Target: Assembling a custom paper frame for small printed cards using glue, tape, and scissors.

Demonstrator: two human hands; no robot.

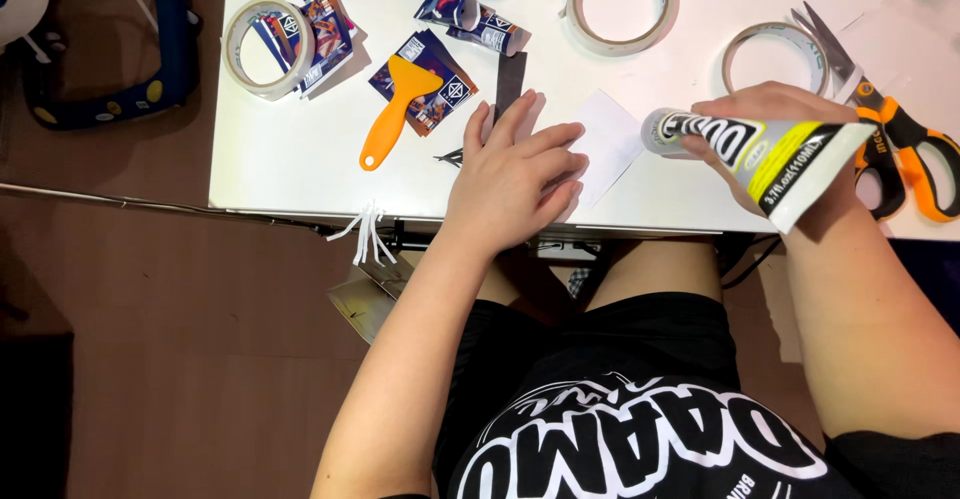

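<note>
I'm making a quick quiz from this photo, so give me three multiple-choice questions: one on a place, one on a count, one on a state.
1. Where does the scraper lie?
A. on the table
B. on the floor
C. in the left hand

2. How many tape rolls show?
A. one
B. three
C. five

3. What is the right hand doing?
A. resting flat
B. holding scissors
C. holding a tube

A: the scraper lies on the white top.
B: rolls at.
C: its fingers wrap the tube; the left hand lies flat.

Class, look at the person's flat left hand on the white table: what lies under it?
Under the left hand a white paper sheet and a black strip stick out; whatever sits beneath the palm is covered.
</note>
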